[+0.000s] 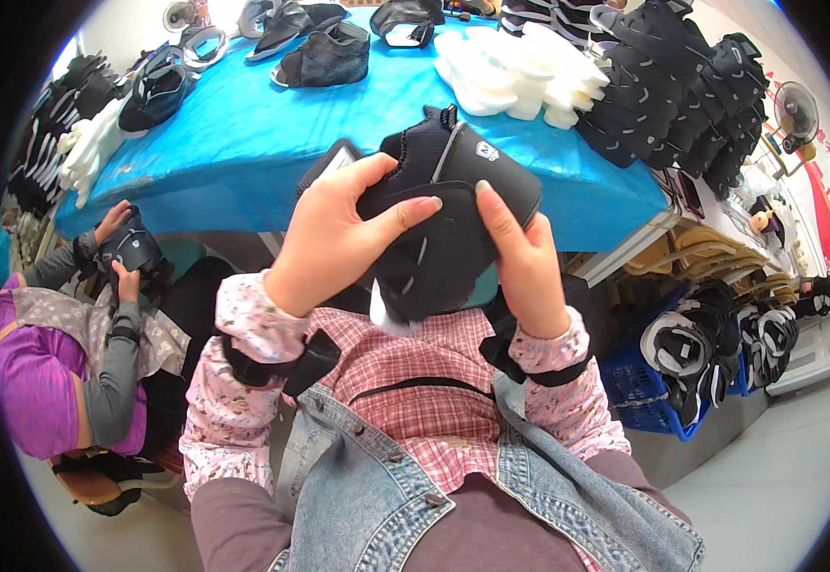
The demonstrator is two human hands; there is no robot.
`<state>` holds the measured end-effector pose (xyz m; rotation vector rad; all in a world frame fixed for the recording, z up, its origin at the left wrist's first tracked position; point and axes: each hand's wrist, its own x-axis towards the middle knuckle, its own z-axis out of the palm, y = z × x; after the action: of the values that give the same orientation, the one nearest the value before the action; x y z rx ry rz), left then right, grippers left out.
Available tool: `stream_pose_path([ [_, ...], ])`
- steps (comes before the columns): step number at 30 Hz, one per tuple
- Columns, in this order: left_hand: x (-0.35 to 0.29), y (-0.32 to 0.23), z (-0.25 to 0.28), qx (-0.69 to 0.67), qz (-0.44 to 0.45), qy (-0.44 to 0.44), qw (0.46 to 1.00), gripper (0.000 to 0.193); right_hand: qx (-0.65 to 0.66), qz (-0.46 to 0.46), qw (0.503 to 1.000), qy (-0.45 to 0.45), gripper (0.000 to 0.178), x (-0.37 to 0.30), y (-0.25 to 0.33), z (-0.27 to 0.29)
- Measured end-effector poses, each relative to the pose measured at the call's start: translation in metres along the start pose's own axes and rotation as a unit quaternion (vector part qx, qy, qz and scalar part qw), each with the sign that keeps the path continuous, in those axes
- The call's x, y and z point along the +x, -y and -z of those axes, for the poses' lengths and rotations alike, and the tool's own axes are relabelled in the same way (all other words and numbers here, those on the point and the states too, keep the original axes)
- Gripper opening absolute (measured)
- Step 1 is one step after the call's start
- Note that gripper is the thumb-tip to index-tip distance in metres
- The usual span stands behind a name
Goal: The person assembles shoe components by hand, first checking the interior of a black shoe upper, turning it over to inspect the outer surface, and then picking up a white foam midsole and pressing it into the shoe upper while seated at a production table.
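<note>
In front of my chest, at the near edge of the blue-covered table (243, 143), I hold a black shoe upper (434, 238). It has grey piping, a small pale emblem and a white part showing at its lower end. My left hand (334, 229) grips the left side, its thumb pressed flat across the front. On the other side my right hand (527, 262) is closed round the edge, thumb on the front near the emblem. The fingers behind the upper are hidden. Farther back on the table sits a similar black upper (329, 57).
White padded pieces (520, 76) are heaped at the back, beside stacked black uppers (667, 86). A co-worker (62, 362) at my left handles another black upper (132, 246). Blue baskets (639, 381) of uppers stand on the floor to the right. A fan (796, 110) is beyond.
</note>
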<state>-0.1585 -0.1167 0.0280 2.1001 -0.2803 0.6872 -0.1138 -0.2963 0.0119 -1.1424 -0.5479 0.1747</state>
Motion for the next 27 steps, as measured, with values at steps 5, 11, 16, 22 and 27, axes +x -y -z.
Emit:
stream_pose_path([
  [5, 0.006, 0.007, -0.005, 0.096, -0.087, -0.066, 0.989, 0.034, -0.084, 0.086, 0.993, -0.002, 0.025, 0.002, -0.007, 0.000],
  [11, -0.002, 0.003, -0.003, 0.116, -0.198, -0.265, 0.936, 0.036, 0.168, 0.001, 0.985, -0.023, 0.026, 0.007, -0.017, 0.010],
  [16, -0.078, 0.069, -0.079, -0.483, 0.190, -0.105, 0.848, 0.057, 0.280, 0.029, 0.959, 0.023, 0.036, 0.011, -0.029, 0.002],
  [22, -0.022, 0.046, -0.063, -0.731, 0.036, -0.033, 0.680, 0.075, 0.390, -0.068, 0.912, 0.106, 0.042, -0.004, -0.044, 0.002],
  [27, -0.006, 0.048, -0.049, -0.391, -0.026, -0.118, 0.913, 0.047, 0.374, -0.114, 0.914, 0.104, 0.046, -0.004, -0.040, 0.010],
])
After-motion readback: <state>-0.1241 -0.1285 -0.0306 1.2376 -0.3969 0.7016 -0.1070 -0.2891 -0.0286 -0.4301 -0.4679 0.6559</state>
